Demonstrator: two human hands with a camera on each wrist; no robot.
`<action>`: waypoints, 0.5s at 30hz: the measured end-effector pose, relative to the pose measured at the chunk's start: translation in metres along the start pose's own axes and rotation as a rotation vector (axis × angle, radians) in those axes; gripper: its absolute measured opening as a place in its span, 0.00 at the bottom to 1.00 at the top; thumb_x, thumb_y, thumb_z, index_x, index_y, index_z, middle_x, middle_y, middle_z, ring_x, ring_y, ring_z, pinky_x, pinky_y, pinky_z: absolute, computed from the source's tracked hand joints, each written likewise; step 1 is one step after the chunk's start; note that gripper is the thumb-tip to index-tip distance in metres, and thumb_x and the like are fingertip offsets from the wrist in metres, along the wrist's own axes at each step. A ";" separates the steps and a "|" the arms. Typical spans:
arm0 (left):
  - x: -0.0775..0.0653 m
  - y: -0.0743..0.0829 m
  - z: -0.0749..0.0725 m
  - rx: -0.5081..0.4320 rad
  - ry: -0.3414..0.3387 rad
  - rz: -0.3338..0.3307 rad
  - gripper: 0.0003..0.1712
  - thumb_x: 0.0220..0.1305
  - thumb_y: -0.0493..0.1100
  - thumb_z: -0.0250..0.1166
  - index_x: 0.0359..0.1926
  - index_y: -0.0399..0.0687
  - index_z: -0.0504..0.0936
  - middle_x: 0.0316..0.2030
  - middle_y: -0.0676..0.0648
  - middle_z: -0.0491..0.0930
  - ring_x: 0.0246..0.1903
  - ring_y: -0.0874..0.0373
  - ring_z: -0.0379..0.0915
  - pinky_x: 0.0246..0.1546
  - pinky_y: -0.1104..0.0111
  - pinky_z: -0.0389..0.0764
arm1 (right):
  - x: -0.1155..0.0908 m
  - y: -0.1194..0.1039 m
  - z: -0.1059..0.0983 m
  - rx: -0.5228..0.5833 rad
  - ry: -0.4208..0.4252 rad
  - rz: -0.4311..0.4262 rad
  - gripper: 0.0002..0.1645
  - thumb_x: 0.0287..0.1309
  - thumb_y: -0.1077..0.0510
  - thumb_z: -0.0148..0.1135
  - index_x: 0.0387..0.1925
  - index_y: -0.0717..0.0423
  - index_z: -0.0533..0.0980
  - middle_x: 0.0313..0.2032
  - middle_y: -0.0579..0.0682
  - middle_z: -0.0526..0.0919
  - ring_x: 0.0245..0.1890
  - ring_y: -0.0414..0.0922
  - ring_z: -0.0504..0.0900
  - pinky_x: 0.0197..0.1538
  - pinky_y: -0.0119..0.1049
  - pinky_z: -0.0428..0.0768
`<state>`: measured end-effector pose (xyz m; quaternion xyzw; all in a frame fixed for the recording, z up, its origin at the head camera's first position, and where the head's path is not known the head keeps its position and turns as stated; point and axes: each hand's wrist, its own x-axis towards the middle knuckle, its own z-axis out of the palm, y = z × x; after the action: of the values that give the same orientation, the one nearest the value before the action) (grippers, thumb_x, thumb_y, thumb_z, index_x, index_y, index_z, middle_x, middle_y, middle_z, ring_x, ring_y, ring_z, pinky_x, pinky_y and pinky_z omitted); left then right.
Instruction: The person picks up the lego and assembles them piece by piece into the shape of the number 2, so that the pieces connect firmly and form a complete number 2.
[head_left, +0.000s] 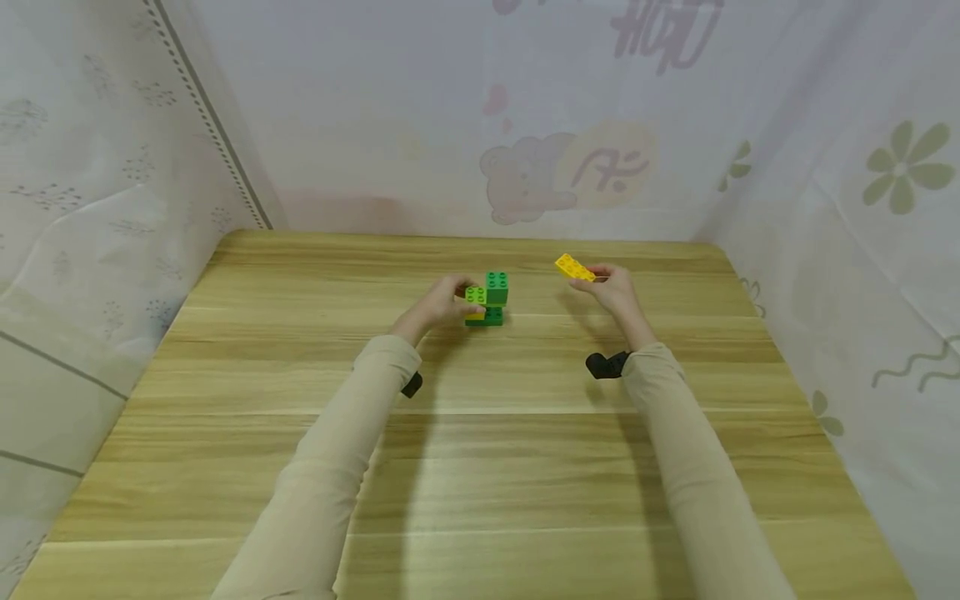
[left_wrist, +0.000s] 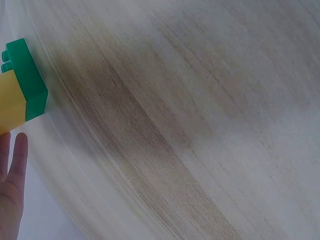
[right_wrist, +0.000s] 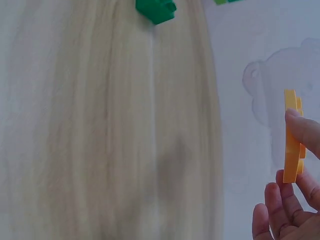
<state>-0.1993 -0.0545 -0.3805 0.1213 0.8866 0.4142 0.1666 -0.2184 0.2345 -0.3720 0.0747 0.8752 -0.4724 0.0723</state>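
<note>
A small stack of toy building bricks stands near the middle of the table, with green, light green and yellow pieces. My left hand grips its left side, thumb in front and fingers behind. The left wrist view shows the stack's yellow brick and a green brick just above my left hand. To the right, my right hand pinches a long yellow brick above the table. That yellow brick is seen edge-on in the right wrist view, between thumb and fingers of the right hand.
The wooden table ends at the back against a pale printed cloth, which also hangs on both sides. A black wrist camera sits by the right cuff, another black piece by the left.
</note>
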 end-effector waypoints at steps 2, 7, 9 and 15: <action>0.000 0.000 0.000 -0.004 -0.002 -0.003 0.26 0.59 0.43 0.62 0.57 0.38 0.68 0.51 0.40 0.71 0.55 0.47 0.64 0.59 0.57 0.67 | 0.000 -0.007 0.001 0.006 -0.006 -0.014 0.33 0.52 0.51 0.65 0.58 0.59 0.69 0.56 0.58 0.71 0.53 0.52 0.70 0.51 0.40 0.74; 0.001 -0.001 0.000 -0.008 -0.002 -0.005 0.27 0.59 0.43 0.63 0.57 0.38 0.68 0.51 0.40 0.72 0.55 0.47 0.65 0.60 0.57 0.67 | 0.000 -0.025 0.005 -0.016 -0.022 -0.047 0.33 0.52 0.49 0.65 0.58 0.57 0.69 0.54 0.58 0.71 0.51 0.50 0.70 0.47 0.38 0.73; 0.001 -0.001 0.000 -0.004 -0.001 -0.005 0.27 0.58 0.43 0.63 0.56 0.38 0.69 0.51 0.40 0.72 0.55 0.46 0.65 0.60 0.58 0.67 | 0.001 -0.031 0.008 -0.027 -0.027 -0.052 0.33 0.52 0.49 0.64 0.58 0.58 0.69 0.54 0.58 0.71 0.50 0.50 0.70 0.46 0.37 0.73; 0.001 0.000 -0.001 -0.024 -0.011 -0.007 0.26 0.58 0.42 0.63 0.56 0.37 0.69 0.50 0.39 0.72 0.54 0.46 0.65 0.59 0.57 0.68 | 0.004 -0.052 0.015 -0.048 -0.031 -0.093 0.33 0.51 0.49 0.65 0.58 0.57 0.70 0.53 0.58 0.71 0.48 0.49 0.69 0.43 0.34 0.72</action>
<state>-0.2011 -0.0550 -0.3804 0.1183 0.8810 0.4235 0.1744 -0.2313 0.1943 -0.3386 0.0251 0.8877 -0.4550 0.0656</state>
